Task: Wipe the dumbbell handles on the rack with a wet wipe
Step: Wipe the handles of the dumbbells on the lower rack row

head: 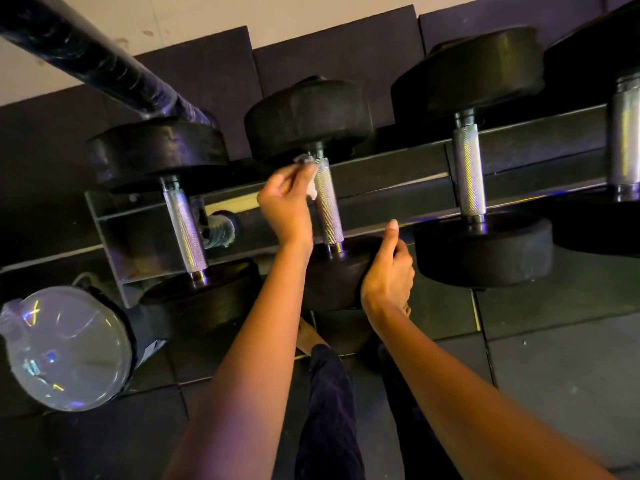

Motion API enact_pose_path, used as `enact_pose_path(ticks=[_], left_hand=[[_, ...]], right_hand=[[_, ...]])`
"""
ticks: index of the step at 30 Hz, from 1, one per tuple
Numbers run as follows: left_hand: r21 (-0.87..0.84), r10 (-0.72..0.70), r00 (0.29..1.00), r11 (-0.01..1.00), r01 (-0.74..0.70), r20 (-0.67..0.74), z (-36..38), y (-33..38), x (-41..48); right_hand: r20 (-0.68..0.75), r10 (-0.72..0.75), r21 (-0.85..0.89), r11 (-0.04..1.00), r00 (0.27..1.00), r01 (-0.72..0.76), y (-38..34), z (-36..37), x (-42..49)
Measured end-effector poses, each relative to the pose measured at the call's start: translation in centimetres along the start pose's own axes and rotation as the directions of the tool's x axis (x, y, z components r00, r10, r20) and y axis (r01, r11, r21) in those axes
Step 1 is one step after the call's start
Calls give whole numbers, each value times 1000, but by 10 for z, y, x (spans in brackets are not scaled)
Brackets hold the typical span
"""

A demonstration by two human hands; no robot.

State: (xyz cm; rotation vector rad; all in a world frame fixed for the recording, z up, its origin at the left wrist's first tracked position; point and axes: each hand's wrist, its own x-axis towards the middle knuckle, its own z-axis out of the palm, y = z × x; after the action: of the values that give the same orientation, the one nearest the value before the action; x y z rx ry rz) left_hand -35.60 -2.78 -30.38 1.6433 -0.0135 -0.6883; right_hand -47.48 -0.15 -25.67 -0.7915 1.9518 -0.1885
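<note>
Rubber mats (554, 375) lay beneath the rack (398, 168); left hand (284, 202) pinched a wipe (312, 192) against the middle handle (329, 206), right hand (388, 271) gripped its near weight (332, 275).

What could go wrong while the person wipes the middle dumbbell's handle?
The wet wipe is bunched small in the left hand, so it may miss parts of the knurled handle. The right hand grips the near head; if the dumbbell rolls off the rack, it could hit the bare foot below.
</note>
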Motion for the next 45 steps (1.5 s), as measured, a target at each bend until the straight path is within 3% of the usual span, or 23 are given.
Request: enact_pose_path(ticks=[1,3,6,10,15,17,20,21,23,26,28,29,30,31,33,35,37,40,42,45], left_hand=[[151,139,989,978,-145,45,-3,1,-2],[433,369,895,784,-444,250,-6,1,-6],[590,428,706,390,-707,564,-9,-1,-8],[562,439,455,-148,-813,774,-8,-13,-2],[468,269,395,-323,-823,879,4,-18,9],[498,274,432,-256,-829,860,7,-12,11],[567,478,474,-62,-821,739,3,-14,7],[563,546,483,25,-826,684,2,-14,4],[563,575,601,272,-780,555,-2,-8,-3],[503,418,874,715,-485,249,-6,1,-7],[257,125,992,958,-125,17,-5,4,-2],[92,-70,998,993,70,-4,-4,5,1],[-32,-215,976,976,216,24,-4,5,2],[-81,-269,962,959,273,53,-6,6,1],[-24,-231,966,972,235,113,-17,5,-5],[199,-118,967,977,73,224,-35,6,-16],[378,-15,930,916,-134,368,-45,4,-21],[407,143,896,853,-327,421,-30,8,-9],[466,245,856,754,-463,455,-18,11,2],[497,258,730,587,-639,633,-26,10,-5]], right_hand=[[-4,-1,2,1000,1000,1,0,0,0],[-13,-1,10,1000,1000,1,-1,0,-1],[-20,-12,15,1000,1000,12,-1,1,-2],[-36,-29,6,1000,999,29,0,2,-1],[-55,-42,3,999,998,42,0,3,-2],[-57,-44,-6,999,997,43,-1,2,-2],[-58,-50,-15,999,997,49,-1,2,-1],[-57,-51,-14,999,997,50,0,2,-1],[-52,-45,-15,999,998,45,0,2,0],[-37,-38,-18,999,999,37,0,1,1],[-33,-41,-13,999,999,40,1,1,2],[-30,-43,-12,999,999,43,1,2,2],[-27,-44,-13,999,999,44,1,2,2],[-25,-45,-12,999,999,45,2,2,2],[-31,-45,-8,999,999,45,1,2,2],[-26,-41,-11,999,999,41,0,1,2],[-27,-33,-10,999,999,33,0,1,1],[-29,-35,-8,999,999,35,-1,1,0],[-30,-32,8,999,999,32,-1,1,0],[-19,-32,9,999,999,32,-1,1,0]])
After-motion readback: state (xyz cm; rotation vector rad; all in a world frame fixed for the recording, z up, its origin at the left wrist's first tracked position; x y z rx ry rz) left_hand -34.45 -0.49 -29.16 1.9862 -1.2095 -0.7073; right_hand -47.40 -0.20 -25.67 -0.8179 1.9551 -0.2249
